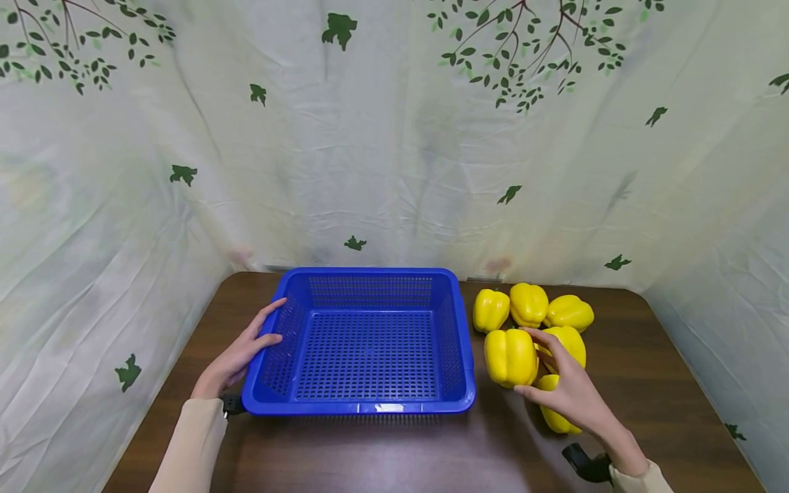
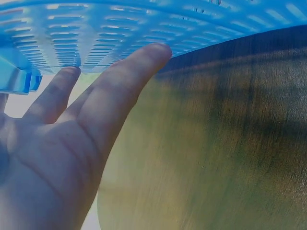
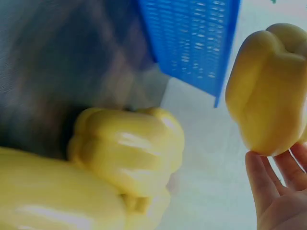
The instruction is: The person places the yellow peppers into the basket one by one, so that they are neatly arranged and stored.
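A blue plastic basket [image 1: 370, 356] with a perforated floor and walls stands on the table. My left hand [image 1: 237, 356] holds its left rim, with thumb and forefinger over the edge; in the left wrist view other fingers [image 2: 120, 86] lie against the outer wall. My right hand [image 1: 573, 394] grips a yellow bell pepper [image 1: 510, 357], raised to the right of the basket; in the right wrist view this pepper [image 3: 268, 91] sits at the fingertips. Beside and behind that hand lie several more yellow bell peppers [image 1: 528, 305], some partly hidden by the hand.
The brown wooden table [image 1: 345, 455] carries everything. A pale curtain [image 1: 382, 150] printed with green leaves hangs behind it and along both sides. The basket's right rim [image 1: 466, 342] stands close to the peppers.
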### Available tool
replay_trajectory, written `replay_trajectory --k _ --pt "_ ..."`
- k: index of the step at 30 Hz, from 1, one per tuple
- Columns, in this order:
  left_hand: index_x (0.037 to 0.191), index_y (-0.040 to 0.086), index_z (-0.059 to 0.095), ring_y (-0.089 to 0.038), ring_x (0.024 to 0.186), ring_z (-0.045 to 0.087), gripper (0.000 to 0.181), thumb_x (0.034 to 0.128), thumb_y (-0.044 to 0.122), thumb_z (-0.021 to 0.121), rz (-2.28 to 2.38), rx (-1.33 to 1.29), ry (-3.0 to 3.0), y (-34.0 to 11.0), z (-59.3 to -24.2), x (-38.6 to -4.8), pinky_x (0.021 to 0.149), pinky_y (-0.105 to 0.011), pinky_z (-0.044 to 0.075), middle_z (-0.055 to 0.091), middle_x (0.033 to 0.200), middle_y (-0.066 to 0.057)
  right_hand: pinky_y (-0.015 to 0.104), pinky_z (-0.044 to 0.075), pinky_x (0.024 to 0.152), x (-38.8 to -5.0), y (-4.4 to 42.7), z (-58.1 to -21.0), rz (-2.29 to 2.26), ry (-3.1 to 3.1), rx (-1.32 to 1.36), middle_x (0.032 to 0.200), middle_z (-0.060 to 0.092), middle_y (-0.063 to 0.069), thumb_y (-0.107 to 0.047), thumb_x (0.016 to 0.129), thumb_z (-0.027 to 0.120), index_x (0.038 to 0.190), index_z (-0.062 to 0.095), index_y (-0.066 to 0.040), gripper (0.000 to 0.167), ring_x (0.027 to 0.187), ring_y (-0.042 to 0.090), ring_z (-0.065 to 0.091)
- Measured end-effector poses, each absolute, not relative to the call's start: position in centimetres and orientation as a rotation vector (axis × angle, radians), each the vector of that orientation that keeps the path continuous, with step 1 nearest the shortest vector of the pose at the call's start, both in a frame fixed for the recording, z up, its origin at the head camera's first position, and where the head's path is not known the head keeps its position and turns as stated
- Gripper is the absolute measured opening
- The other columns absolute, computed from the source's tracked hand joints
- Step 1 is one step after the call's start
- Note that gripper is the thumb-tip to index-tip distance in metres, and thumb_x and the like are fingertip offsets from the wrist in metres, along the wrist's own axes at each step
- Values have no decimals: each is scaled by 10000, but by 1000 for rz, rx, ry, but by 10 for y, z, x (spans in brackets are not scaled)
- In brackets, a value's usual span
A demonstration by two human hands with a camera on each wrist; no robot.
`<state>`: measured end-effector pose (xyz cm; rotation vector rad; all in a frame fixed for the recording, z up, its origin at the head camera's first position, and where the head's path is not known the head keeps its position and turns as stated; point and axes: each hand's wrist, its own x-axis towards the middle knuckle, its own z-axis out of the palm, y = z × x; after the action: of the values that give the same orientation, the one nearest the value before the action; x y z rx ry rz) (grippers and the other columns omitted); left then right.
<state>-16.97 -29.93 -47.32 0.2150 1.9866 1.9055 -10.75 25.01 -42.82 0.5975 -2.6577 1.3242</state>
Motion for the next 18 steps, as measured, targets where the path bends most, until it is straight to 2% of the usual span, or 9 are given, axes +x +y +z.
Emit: replay_trajectory --k 5,7,12,15,18 --pt "1533 281 80 -458 1168 426 671 1006 109 457 1906 215 1985 -300 -474 -169 831 -536 489 69 1507 -260 102 325 955 -118 241 -418 1464 -2623 604 1392 413 141 -95 754 813 1405 360 -34 795 1217 314 455" --pt "1534 282 82 -452 1162 435 672 1005 109 458 1910 211 1982 -300 -473 -168 830 -525 492 79 1506 -259 107 329 955 -123 236 -414 1494 -2609 620 1400 407 146 -85 759 807 1413 349 -33 801 1209 348 454" --pt "1533 287 89 -446 1150 447 670 1004 117 464 1909 200 1984 -299 -473 -167 824 -507 498 91 1503 -255 152 365 967 -134 221 -408 1563 -2572 672 1405 408 140 -81 767 801 1427 336 -54 808 1219 327 459" --pt "1531 288 100 -441 1141 456 670 1000 109 467 1914 196 1985 -298 -473 -167 819 -502 502 103 1496 -256 222 386 991 -141 211 -404 1606 -2548 709 1395 422 122 -71 760 805 1427 341 -63 812 1227 306 458" --pt "1530 286 106 -432 1139 453 671 996 90 461 1923 199 1986 -298 -473 -167 817 -492 503 113 1491 -254 355 379 1023 -146 201 -401 1636 -2528 754 1397 420 107 -59 756 804 1422 340 -46 812 1254 290 434"
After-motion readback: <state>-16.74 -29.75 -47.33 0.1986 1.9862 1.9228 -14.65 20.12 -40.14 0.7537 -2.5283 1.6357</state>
